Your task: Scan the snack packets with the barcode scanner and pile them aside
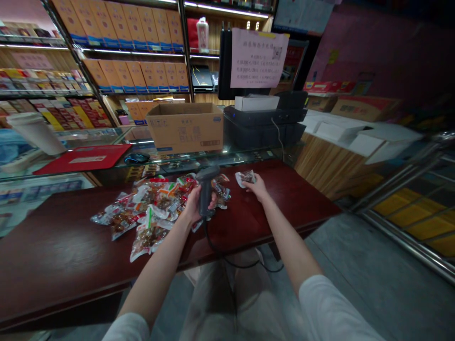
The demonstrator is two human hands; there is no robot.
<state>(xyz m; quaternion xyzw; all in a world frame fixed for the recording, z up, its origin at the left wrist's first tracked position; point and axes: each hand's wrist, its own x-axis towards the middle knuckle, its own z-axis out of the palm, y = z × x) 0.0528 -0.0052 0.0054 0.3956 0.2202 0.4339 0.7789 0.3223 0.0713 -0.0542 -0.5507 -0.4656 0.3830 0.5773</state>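
Observation:
My left hand [194,204] is wrapped round the handle of a dark barcode scanner [205,192], its head pointing away from me. From the handle a black cable runs down over the table's front edge. In my right hand [258,187] is a small clear snack packet [246,178] with brown contents, held by one end just over the table. Many similar packets [152,208] with red, green and orange print lie in a loose pile left of and behind the scanner.
The dark red wooden table [71,251] spans the front. Behind it stand an open cardboard box [185,130] on a glass counter, a computer mouse [137,157], a red folder [85,158], a white cup [37,132] and a black printer-like machine [263,125]. A metal railing [408,227] is at right.

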